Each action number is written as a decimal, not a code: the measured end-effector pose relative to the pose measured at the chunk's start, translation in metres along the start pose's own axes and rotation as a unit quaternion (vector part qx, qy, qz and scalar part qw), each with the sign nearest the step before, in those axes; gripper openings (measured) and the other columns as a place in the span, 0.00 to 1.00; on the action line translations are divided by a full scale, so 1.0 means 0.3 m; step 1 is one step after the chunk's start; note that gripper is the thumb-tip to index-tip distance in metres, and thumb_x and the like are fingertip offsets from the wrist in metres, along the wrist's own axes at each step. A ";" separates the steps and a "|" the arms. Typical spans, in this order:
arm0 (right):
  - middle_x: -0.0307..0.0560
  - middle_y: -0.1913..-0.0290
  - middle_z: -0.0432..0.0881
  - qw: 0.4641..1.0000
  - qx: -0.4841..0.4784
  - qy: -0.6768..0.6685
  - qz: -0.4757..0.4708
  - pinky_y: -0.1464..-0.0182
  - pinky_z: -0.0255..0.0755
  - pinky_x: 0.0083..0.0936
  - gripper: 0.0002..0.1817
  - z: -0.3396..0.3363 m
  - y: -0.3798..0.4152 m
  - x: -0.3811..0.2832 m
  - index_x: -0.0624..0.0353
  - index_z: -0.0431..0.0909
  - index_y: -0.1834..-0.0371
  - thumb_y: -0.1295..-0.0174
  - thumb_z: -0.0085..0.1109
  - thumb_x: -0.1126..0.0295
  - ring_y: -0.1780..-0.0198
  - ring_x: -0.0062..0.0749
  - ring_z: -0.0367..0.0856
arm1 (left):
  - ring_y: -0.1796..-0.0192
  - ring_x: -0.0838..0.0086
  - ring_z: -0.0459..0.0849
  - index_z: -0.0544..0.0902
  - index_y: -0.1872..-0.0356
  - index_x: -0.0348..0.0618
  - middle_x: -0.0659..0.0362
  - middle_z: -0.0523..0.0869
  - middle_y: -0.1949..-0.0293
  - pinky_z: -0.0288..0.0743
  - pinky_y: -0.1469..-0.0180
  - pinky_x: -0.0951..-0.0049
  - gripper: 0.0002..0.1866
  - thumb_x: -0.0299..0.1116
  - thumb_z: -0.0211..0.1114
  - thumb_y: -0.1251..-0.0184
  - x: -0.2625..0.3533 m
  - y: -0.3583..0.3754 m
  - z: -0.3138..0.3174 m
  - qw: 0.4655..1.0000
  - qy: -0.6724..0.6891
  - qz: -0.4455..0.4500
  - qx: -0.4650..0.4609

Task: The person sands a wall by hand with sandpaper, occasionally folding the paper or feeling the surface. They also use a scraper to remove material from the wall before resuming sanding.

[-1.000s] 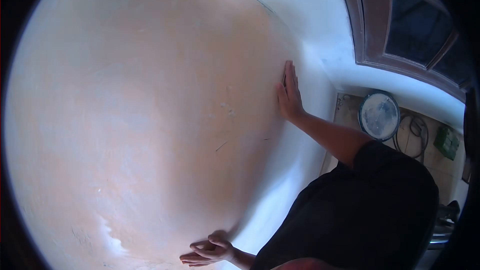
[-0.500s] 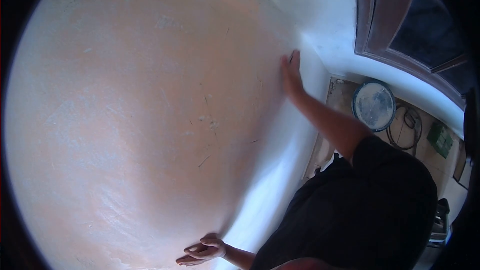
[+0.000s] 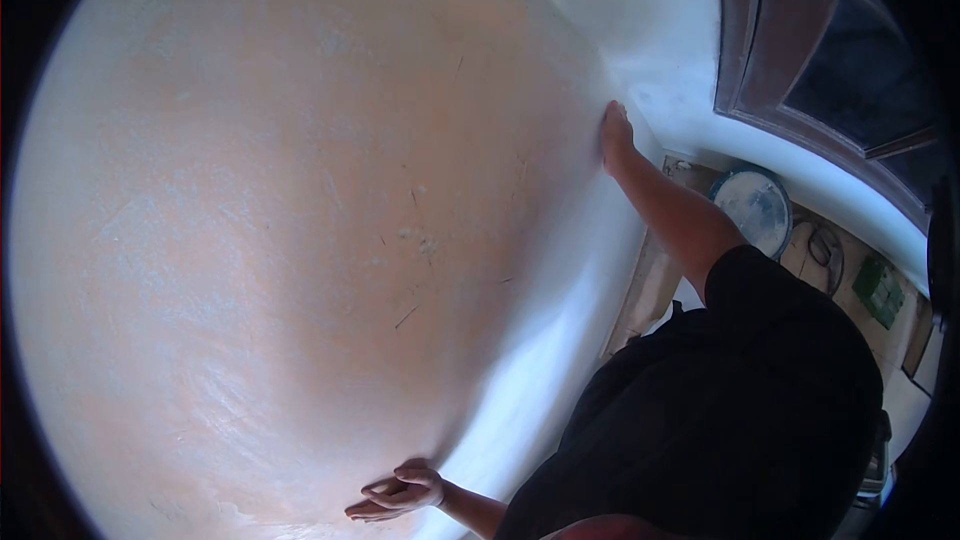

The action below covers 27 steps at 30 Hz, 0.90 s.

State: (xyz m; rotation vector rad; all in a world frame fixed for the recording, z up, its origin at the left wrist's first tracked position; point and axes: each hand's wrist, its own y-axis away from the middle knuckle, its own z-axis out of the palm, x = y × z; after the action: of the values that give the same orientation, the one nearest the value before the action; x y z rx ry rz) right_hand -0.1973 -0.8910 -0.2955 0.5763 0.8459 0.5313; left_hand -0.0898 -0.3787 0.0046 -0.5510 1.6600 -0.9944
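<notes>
A broad wall [image 3: 330,240], patchy pinkish-beige with white smears and a few thin dark scratches, fills most of the view. My right hand [image 3: 617,137] lies against it close to the corner, fingers stretched out, with nothing visible in it. At the lower edge, my left hand [image 3: 398,492] also rests on or very near the wall. Its fingers are extended and it holds nothing that I can see. Whether the left palm fully touches the surface cannot be made out.
Beyond the corner is a white wall [image 3: 670,70] with a brown-framed window or door [image 3: 745,30]. On the floor stand a round bucket [image 3: 752,212] with whitish residue, a coiled dark hose or cable [image 3: 826,250] and a green box [image 3: 879,292].
My right hand has slid along the wall toward the corner, to the right in the view. My left hand has barely moved. The view has shifted slightly.
</notes>
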 end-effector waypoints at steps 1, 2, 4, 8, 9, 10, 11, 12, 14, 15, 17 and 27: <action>0.51 0.20 0.49 1.000 -0.001 -0.006 -0.007 0.23 0.43 0.32 0.37 -0.003 -0.095 0.073 0.56 0.43 0.20 0.25 0.33 0.47 0.20 0.40 0.49 | 0.22 0.47 0.54 0.68 0.32 0.39 0.39 0.58 0.25 0.47 0.26 0.41 0.31 0.53 0.46 0.25 0.000 0.001 0.006 1.000 0.003 -0.003 0.009; 0.52 0.22 0.52 0.930 -0.051 0.361 -0.043 0.23 0.45 0.33 0.36 0.007 -0.228 0.205 0.59 0.44 0.21 0.24 0.33 0.49 0.23 0.42 0.53 | 0.22 0.47 0.55 0.69 0.33 0.39 0.39 0.59 0.26 0.47 0.26 0.41 0.31 0.53 0.46 0.25 -0.008 0.006 0.007 1.000 -0.007 -0.004 0.005; 0.54 0.24 0.58 0.886 -0.017 0.444 -0.135 0.24 0.47 0.33 0.34 0.030 -0.177 0.283 0.61 0.49 0.23 0.23 0.34 0.51 0.25 0.43 0.58 | 0.22 0.49 0.55 0.70 0.33 0.40 0.40 0.60 0.26 0.47 0.26 0.41 0.30 0.52 0.46 0.24 0.005 0.012 -0.005 1.000 -0.015 -0.012 0.001; 0.55 0.24 0.59 0.995 0.029 0.057 -0.073 0.24 0.47 0.32 0.32 0.031 0.068 0.001 0.62 0.53 0.23 0.23 0.35 0.53 0.24 0.46 0.57 | 0.22 0.49 0.56 0.70 0.33 0.40 0.41 0.60 0.26 0.47 0.26 0.41 0.30 0.52 0.47 0.24 0.015 0.031 -0.021 1.000 -0.017 -0.011 -0.001; 0.56 0.24 0.58 1.000 0.020 -0.002 -0.010 0.23 0.47 0.32 0.32 0.014 0.099 -0.056 0.63 0.52 0.23 0.23 0.35 0.53 0.24 0.48 0.56 | 0.22 0.49 0.56 0.70 0.33 0.40 0.41 0.61 0.26 0.47 0.26 0.41 0.29 0.52 0.47 0.24 0.029 0.030 -0.028 1.000 -0.016 -0.018 0.001; 0.57 0.23 0.57 0.997 0.013 -0.062 0.050 0.23 0.47 0.32 0.32 0.007 0.125 -0.074 0.64 0.52 0.23 0.23 0.35 0.54 0.23 0.50 0.55 | 0.22 0.49 0.56 0.70 0.33 0.40 0.41 0.61 0.26 0.48 0.26 0.41 0.29 0.52 0.47 0.24 0.029 0.026 -0.032 1.000 -0.013 -0.026 0.004; 0.57 0.23 0.57 0.997 0.015 -0.066 0.047 0.23 0.47 0.32 0.32 0.016 0.148 -0.063 0.64 0.52 0.23 0.23 0.35 0.54 0.23 0.50 0.55 | 0.22 0.49 0.56 0.70 0.33 0.40 0.41 0.61 0.26 0.48 0.26 0.41 0.29 0.52 0.47 0.24 0.017 0.029 -0.037 1.000 -0.008 -0.027 0.007; 0.59 0.23 0.57 0.999 0.010 0.018 -0.035 0.22 0.46 0.33 0.31 0.050 0.173 -0.046 0.65 0.53 0.24 0.23 0.34 0.55 0.23 0.51 0.55 | 0.23 0.49 0.57 0.70 0.33 0.41 0.41 0.61 0.26 0.48 0.26 0.41 0.29 0.52 0.47 0.24 0.005 0.028 -0.031 1.000 -0.016 -0.021 0.007; 0.62 0.24 0.57 0.963 0.008 0.190 -0.193 0.22 0.44 0.35 0.31 0.126 0.201 -0.001 0.67 0.53 0.24 0.22 0.33 0.56 0.22 0.54 0.53 | 0.23 0.49 0.57 0.70 0.33 0.42 0.41 0.62 0.26 0.48 0.26 0.41 0.29 0.53 0.47 0.24 0.004 0.021 -0.012 0.999 -0.028 -0.018 0.002; 0.62 0.24 0.57 0.963 0.012 0.191 -0.190 0.22 0.44 0.35 0.31 0.156 0.210 0.030 0.67 0.53 0.24 0.22 0.33 0.56 0.22 0.54 0.53 | 0.23 0.49 0.57 0.70 0.33 0.42 0.41 0.62 0.26 0.48 0.26 0.41 0.29 0.53 0.47 0.24 -0.010 0.016 -0.004 1.000 -0.026 -0.014 -0.001; 0.63 0.23 0.54 0.932 0.018 0.169 -0.320 0.21 0.42 0.37 0.32 0.196 0.187 0.082 0.69 0.52 0.24 0.22 0.33 0.55 0.22 0.54 0.51 | 0.23 0.49 0.57 0.70 0.33 0.43 0.42 0.62 0.26 0.48 0.25 0.41 0.29 0.53 0.48 0.24 -0.004 0.025 0.007 0.999 -0.012 -0.027 0.013; 0.66 0.22 0.49 0.879 -0.033 0.217 -0.423 0.21 0.42 0.34 0.32 0.216 0.338 -0.079 0.66 0.50 0.23 0.23 0.35 0.55 0.20 0.53 0.46 | 0.23 0.51 0.58 0.71 0.33 0.45 0.45 0.62 0.25 0.47 0.25 0.41 0.29 0.53 0.50 0.25 0.007 0.031 0.010 0.999 -0.005 -0.030 0.017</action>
State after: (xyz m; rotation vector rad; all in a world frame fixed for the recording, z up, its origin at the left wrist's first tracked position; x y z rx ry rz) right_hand -0.1786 -0.8492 -0.1817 -0.0252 1.3909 -0.1342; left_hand -0.0864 -0.3762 -0.0045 -0.5860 1.6227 -1.0598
